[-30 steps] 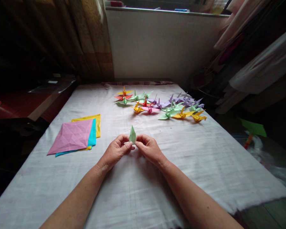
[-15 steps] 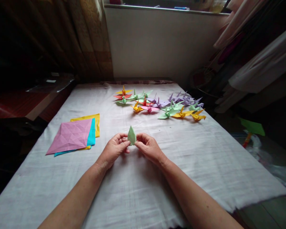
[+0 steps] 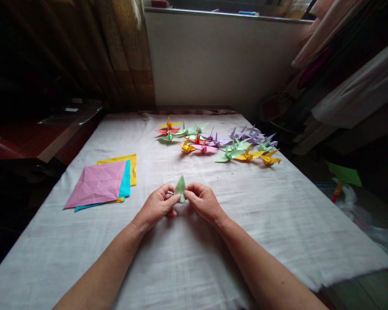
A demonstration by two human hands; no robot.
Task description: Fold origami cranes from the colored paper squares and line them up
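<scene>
A small light green folded paper, pointed at the top, is held upright between my two hands over the middle of the cloth. My left hand pinches its lower left side, thumb in front. From the other side, my right hand grips its right edge between thumb and fingers. Farther back on the table stand several finished paper cranes, among them a pink crane, a yellow crane and a green crane.
At the left lies a stack of creased paper sheets, with a pink sheet on top and blue and yellow ones beneath. A pale cloth covers the table. A curtain hangs back left; garments hang at the right.
The green folded paper has turned slightly and sits a little lower and farther right. Both hands have shifted slightly with it and keep their hold.
</scene>
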